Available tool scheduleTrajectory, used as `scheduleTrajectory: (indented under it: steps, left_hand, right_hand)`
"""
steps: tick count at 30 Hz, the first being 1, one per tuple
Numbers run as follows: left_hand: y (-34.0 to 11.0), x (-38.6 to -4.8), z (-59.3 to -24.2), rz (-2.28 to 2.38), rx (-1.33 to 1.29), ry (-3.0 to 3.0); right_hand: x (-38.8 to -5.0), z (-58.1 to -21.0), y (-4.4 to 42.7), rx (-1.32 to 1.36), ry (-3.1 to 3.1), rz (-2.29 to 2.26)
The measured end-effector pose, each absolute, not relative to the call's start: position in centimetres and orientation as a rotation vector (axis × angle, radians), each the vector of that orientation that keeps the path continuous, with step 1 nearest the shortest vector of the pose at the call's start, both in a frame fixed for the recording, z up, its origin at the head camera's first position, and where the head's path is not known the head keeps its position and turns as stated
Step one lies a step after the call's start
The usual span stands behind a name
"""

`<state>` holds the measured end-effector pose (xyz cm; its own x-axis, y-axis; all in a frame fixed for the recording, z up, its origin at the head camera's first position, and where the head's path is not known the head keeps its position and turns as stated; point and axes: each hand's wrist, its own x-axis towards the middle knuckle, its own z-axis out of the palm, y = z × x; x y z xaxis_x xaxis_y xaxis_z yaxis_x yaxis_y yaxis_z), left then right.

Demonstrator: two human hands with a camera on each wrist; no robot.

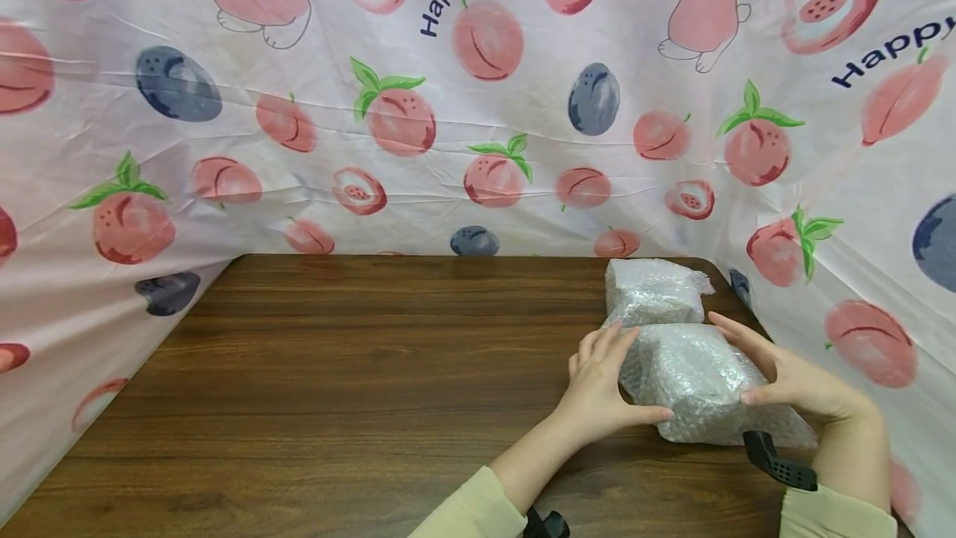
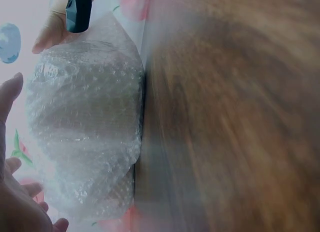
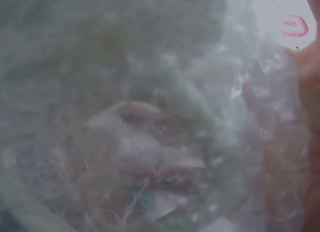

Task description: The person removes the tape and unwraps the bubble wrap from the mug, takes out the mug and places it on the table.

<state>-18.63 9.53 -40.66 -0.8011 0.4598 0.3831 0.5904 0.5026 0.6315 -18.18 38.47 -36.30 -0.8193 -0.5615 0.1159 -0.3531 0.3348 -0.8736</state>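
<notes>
The left hand [image 1: 601, 388], right of centre in the lower half of the head view, is spread, fingers reaching up the frame and thumb stretched to the right. The right hand [image 1: 799, 384], at the lower right, is arched and spread too, its thumb and fingers well apart over the right part of a bubble-wrapped package [image 1: 695, 376]. Neither hand is curled tight, and how firmly either one touches the wrap cannot be told.

That package lies between them in the lower right of the head view, a loose flap of wrap [image 1: 792, 426] trailing toward the right. In the left wrist view it fills the left half; in the right wrist view blurred wrap covers nearly the whole frame.

Just above it in the head view sits a smaller wrapped bundle [image 1: 653, 293], with a short tail of film pointing right. Pale sleeves [image 1: 474, 509] and black wrist mounts [image 1: 777, 463] show along the bottom edge. The brown wood-grained surface [image 1: 336, 388] spreads across the lower half, and a white cloth [image 1: 515, 123] printed with peaches, blue fruit, pink animal figures and "Happy" hangs behind and at both sides.
</notes>
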Motion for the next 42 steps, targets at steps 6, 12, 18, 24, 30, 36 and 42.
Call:
scheduleTrajectory:
  steps: [6,12,18,24,30,36,42]
  left_hand:
    - [10.1,-18.7,-40.8,-1.141,-0.943,-2.583]
    - [10.2,-18.8,-40.8,-1.175,-0.919,-2.602]
    - [10.6,-18.8,-40.8,-1.102,-0.905,-2.640]
    - [11.2,-18.6,-41.1,-1.091,-0.883,-2.692]
    - [11.5,-18.6,-41.4,-1.082,-0.878,-2.670]
    - [11.3,-18.6,-41.1,-1.120,-0.922,-2.677]
    - [11.2,-18.6,-41.2,-1.164,-0.914,-2.716]
  right_hand:
    - [-18.4,-36.7,38.8,-0.837,2.405,-1.457]
    - [-18.7,-37.0,38.9,-0.860,2.384,-1.451]
    - [-18.5,-37.2,39.0,-0.845,2.391,-1.421]
    - [-18.5,-37.5,39.2,-0.781,2.317,-1.474]
    - [-18.4,-37.6,39.1,-0.803,2.254,-1.501]
    - [-18.4,-37.6,39.3,-0.797,2.265,-1.495]
    - [-18.6,-37.9,39.3,-0.810,2.271,-1.509]
